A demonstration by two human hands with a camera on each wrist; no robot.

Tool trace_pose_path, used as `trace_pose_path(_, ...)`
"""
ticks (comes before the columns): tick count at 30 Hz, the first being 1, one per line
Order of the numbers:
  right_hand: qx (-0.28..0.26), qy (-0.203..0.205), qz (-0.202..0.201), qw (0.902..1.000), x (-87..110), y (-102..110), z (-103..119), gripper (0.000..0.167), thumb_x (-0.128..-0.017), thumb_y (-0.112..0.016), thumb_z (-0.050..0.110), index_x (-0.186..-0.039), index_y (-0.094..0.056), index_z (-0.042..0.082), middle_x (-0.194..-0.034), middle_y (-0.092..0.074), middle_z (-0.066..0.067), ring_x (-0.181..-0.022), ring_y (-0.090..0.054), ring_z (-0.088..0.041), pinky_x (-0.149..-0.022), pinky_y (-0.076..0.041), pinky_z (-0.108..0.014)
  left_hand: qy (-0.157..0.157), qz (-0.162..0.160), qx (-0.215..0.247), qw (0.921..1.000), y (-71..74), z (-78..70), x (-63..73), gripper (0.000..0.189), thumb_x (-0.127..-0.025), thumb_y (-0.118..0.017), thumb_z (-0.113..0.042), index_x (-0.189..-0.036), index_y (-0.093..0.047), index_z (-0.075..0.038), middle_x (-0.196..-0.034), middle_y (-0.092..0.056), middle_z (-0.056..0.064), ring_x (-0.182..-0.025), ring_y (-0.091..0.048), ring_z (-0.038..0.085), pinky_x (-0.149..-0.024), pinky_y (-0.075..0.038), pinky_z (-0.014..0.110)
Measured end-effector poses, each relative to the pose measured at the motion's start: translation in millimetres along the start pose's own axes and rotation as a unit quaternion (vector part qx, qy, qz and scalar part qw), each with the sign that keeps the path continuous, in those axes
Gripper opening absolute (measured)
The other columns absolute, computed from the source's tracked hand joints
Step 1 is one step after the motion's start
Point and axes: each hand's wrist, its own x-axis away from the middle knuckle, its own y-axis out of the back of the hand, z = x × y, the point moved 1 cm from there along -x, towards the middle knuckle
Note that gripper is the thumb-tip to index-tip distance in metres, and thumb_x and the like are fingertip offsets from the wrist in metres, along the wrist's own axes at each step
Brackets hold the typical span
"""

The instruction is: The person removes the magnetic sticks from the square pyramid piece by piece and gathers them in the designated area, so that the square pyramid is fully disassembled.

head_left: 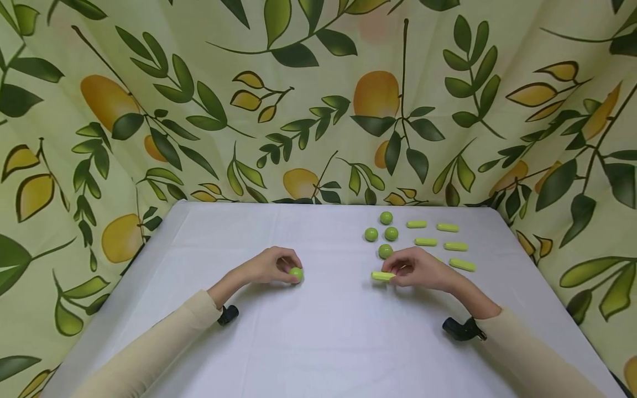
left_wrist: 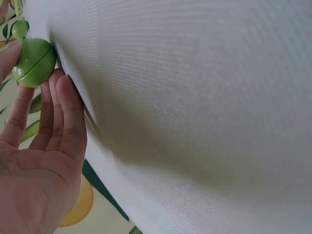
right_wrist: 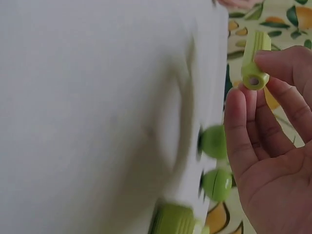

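Near the middle of the table my left hand [head_left: 272,266] pinches a glossy green ball [head_left: 296,274] between thumb and fingertips. A seam line runs across that ball [left_wrist: 35,63] in the left wrist view; whether it touches the cloth I cannot tell. To the right, my right hand [head_left: 420,269] holds a yellow-green rod [head_left: 381,276] by one end, its free end pointing left. The right wrist view shows grooves along the rod [right_wrist: 256,58] and a round greyish inset in its near end. A gap of bare cloth separates the two held pieces.
Several green balls [head_left: 371,234] stand grouped beyond my right hand. Several more rods [head_left: 455,246] lie in rough rows to their right, one mostly hidden by the hand. A white cloth covers the table [head_left: 318,342]; a leaf-and-fruit patterned curtain [head_left: 318,110] hangs behind.
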Motion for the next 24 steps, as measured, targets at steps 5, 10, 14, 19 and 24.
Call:
trace_pose_path(5, 0.004, -0.011, -0.025, 0.9996, 27.9, 18, -7, 0.022, -0.086, -0.079, -0.001, -0.106, -0.073, 0.005, -0.100, -0.069, -0.008, -0.085, -0.063, -0.019, -0.074, -0.056, -0.028, 0.001, 0.000, -0.002, 1.0000, 0.3, 1.4, 0.3, 0.021, -0.085, -0.082, -0.004, -0.102, -0.070, -0.003, -0.097, -0.068, 0.002, -0.089, -0.063, 0.019, -0.086, -0.054, 0.037)
trace_pose_path(10, 0.025, -0.018, -0.051, 0.9982, 51.8, 33, -10, 0.023, -0.086, -0.081, 0.001, -0.107, -0.073, 0.005, -0.103, -0.069, -0.008, -0.085, -0.063, -0.017, -0.073, -0.056, -0.027, 0.002, 0.000, -0.007, 1.0000, -0.1, 1.0, 0.4, 0.021, -0.085, -0.082, -0.004, -0.102, -0.070, -0.004, -0.097, -0.068, 0.001, -0.088, -0.063, 0.019, -0.084, -0.054, 0.033)
trace_pose_path(14, 0.039, -0.019, -0.066, 0.9969, 67.9, 44, -12, 0.023, -0.086, -0.080, 0.000, -0.108, -0.073, 0.003, -0.105, -0.069, -0.010, -0.085, -0.063, -0.016, -0.072, -0.056, -0.026, 0.005, -0.001, -0.010, 0.9999, 0.0, 0.1, 1.2, 0.021, -0.085, -0.082, -0.004, -0.102, -0.070, -0.004, -0.097, -0.068, 0.001, -0.089, -0.063, 0.019, -0.084, -0.054, 0.033)
trace_pose_path(19, 0.060, -0.010, -0.069, 0.9957, 87.4, 56, -16, 0.024, -0.086, -0.079, -0.004, -0.107, -0.072, 0.005, -0.101, -0.070, -0.007, -0.084, -0.063, -0.015, -0.070, -0.055, -0.025, 0.001, -0.001, -0.011, 0.9999, 0.0, 0.8, 1.1, 0.021, -0.085, -0.082, -0.004, -0.103, -0.070, -0.003, -0.097, -0.068, 0.002, -0.089, -0.063, 0.019, -0.085, -0.054, 0.035)
trace_pose_path(24, 0.073, -0.007, -0.081, 0.9940, 107.6, 66, -24, 0.026, -0.085, -0.079, -0.006, -0.107, -0.073, 0.006, -0.101, -0.070, -0.005, -0.084, -0.062, -0.014, -0.070, -0.054, -0.023, 0.000, -0.001, -0.009, 1.0000, 0.3, 1.0, 0.6, 0.021, -0.086, -0.082, -0.004, -0.103, -0.070, -0.003, -0.098, -0.068, 0.002, -0.089, -0.063, 0.019, -0.085, -0.054, 0.035)
